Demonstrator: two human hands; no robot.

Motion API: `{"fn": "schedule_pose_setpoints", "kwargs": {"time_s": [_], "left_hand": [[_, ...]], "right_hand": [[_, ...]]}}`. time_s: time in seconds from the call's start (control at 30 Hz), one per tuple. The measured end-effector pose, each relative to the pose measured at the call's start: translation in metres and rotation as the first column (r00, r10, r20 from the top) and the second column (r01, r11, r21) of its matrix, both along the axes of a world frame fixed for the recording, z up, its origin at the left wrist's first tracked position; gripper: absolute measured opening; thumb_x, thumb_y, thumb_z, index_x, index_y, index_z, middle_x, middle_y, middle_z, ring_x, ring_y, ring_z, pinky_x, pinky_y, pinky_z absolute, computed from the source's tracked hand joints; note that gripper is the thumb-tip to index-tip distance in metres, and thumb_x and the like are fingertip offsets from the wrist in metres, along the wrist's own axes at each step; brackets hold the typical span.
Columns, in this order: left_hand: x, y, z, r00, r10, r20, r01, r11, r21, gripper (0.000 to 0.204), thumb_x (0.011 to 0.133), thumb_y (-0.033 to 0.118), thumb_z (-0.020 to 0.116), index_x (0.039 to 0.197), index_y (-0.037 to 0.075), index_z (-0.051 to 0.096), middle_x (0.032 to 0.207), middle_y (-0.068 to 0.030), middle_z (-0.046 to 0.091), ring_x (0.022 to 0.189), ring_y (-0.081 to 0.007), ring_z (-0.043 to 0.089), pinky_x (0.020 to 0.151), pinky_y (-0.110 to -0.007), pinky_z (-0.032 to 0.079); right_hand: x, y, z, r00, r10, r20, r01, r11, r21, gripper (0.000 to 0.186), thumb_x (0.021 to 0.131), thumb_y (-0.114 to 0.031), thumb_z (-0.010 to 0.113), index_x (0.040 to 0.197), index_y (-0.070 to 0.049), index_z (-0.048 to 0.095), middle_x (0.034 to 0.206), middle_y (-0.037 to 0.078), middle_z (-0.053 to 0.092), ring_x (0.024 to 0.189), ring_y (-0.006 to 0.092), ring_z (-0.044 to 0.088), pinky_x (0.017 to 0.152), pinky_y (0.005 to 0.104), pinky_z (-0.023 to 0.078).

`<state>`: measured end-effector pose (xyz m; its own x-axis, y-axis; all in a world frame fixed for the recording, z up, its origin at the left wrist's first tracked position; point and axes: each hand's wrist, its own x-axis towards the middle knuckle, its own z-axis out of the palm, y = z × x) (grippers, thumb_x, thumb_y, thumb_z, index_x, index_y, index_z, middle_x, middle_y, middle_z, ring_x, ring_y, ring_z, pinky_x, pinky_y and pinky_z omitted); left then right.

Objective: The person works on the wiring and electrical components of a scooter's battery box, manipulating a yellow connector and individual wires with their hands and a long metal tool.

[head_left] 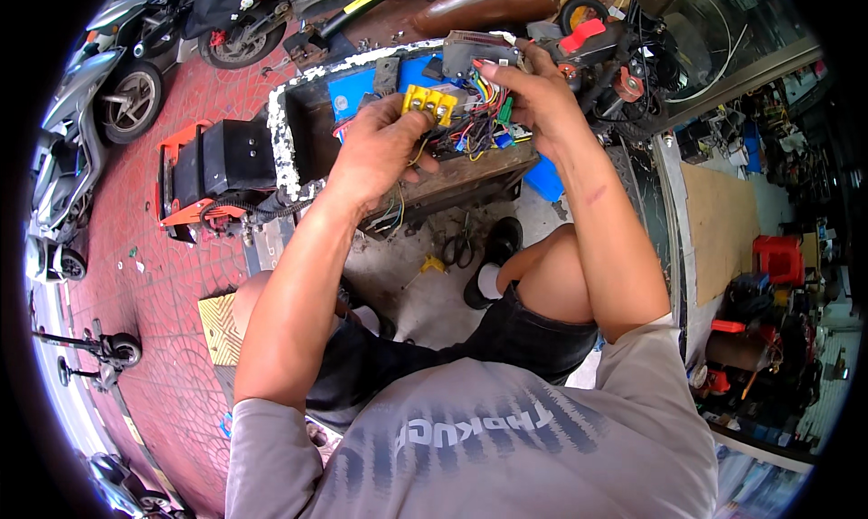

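Note:
My left hand is closed on a yellow terminal block with metal contacts, gripped between thumb and fingers. To its right, my right hand is closed around the edge of a grey finned controller box; its thumb lies near the box's front end. A bundle of coloured wires with small plugs hangs between both hands. Below them is an open dark case with a white, flaky rim. Blue packs sit inside it. Part of the wiring is hidden behind my fingers.
Scissors and a yellow scrap lie on the floor between my feet. A black and orange box stands left of the case. Parked motorbikes line the left, and a brown seat lies beyond. A red stool stands right.

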<state>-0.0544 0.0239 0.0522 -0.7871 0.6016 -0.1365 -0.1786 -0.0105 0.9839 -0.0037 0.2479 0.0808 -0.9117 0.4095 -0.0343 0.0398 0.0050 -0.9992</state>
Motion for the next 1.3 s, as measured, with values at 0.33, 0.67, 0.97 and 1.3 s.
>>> {"fn": "schedule_pose_setpoints", "kwargs": {"time_s": [0.33,0.67,0.97,1.3], "left_hand": [[0.005,0.001,0.006,0.993,-0.077,-0.094,0.069,0.994,-0.085,0.036,0.106,0.022,0.059,0.132,-0.002,0.063,0.107,-0.0069,0.072,0.066,-0.0119,0.069,0.051,-0.023,0.049],[0.002,0.0,0.0,0.985,-0.097,-0.146,0.08,0.99,-0.12,0.035,0.106,0.021,0.058,0.133,-0.002,0.062,0.105,-0.0054,0.073,0.065,-0.0089,0.068,0.051,-0.022,0.048],[0.01,0.001,-0.018,0.949,-0.014,-0.315,-0.004,0.998,-0.055,0.029,0.097,0.017,0.064,0.108,-0.01,0.063,0.075,-0.0149,0.07,0.062,-0.0223,0.072,0.06,-0.038,0.057],[-0.002,-0.009,0.003,0.999,0.004,0.047,-0.007,0.997,0.072,0.033,0.107,0.021,0.057,0.128,-0.004,0.063,0.096,-0.0066,0.072,0.065,-0.0124,0.069,0.054,-0.024,0.054]], "right_hand": [[0.0,0.007,-0.02,0.991,0.094,-0.099,-0.053,0.934,0.354,0.091,0.082,-0.003,0.084,0.159,0.001,0.037,0.123,0.017,0.07,0.111,0.0212,0.068,0.097,0.0324,0.054],[-0.001,0.015,-0.022,0.999,0.043,-0.02,-0.035,0.958,0.286,0.081,0.081,-0.009,0.087,0.149,0.006,0.046,0.124,0.017,0.07,0.112,0.0198,0.067,0.098,0.032,0.053],[0.0,0.007,-0.022,0.999,-0.008,-0.038,0.02,0.942,0.334,0.073,0.083,-0.01,0.085,0.145,0.002,0.05,0.118,0.015,0.07,0.099,0.016,0.067,0.086,0.0294,0.055],[0.015,0.019,-0.011,0.989,0.131,0.069,-0.146,0.941,0.307,0.092,0.087,-0.007,0.085,0.161,0.005,0.03,0.133,0.019,0.066,0.118,0.0202,0.065,0.1,0.0327,0.052]]}}
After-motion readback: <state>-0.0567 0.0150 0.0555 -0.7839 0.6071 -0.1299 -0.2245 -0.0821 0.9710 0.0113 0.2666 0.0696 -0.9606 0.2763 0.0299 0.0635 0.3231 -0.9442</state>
